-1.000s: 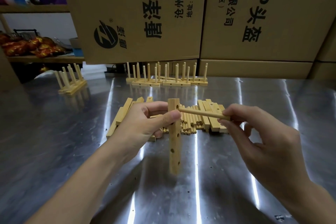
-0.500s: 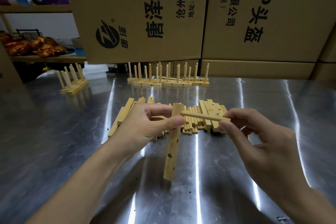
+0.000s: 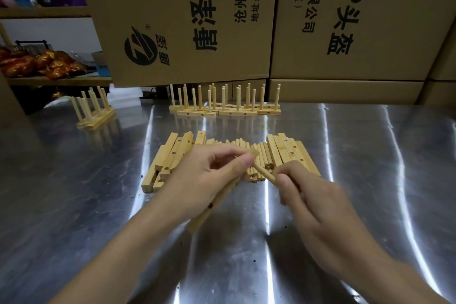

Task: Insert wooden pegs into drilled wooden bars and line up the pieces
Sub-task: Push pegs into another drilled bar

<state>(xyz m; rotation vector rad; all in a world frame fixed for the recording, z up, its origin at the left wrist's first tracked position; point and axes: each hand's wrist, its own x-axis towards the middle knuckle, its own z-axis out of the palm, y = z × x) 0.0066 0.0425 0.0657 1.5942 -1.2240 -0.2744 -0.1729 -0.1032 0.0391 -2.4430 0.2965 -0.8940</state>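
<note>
My left hand (image 3: 207, 177) grips a drilled wooden bar (image 3: 209, 207) near its top end; the bar slants down to the left above the metal table (image 3: 74, 205). My right hand (image 3: 318, 207) pinches a wooden peg (image 3: 264, 172) whose far end meets the bar's top end by my left thumb. Behind the hands lie loose pegs (image 3: 259, 155) and piles of drilled bars on the left (image 3: 170, 158) and right (image 3: 291, 150). The hands are slightly blurred.
Finished bars with upright pegs stand in a row at the table's back (image 3: 224, 106) and in a small group at the back left (image 3: 95, 111). Large cardboard boxes (image 3: 187, 20) rise behind the table. A shelf with red packets (image 3: 37, 64) is at far left.
The bar has tilted from upright to a slant, its lower end swinging left. The peg now angles down to the right, and my right hand has moved in closer to the left.
</note>
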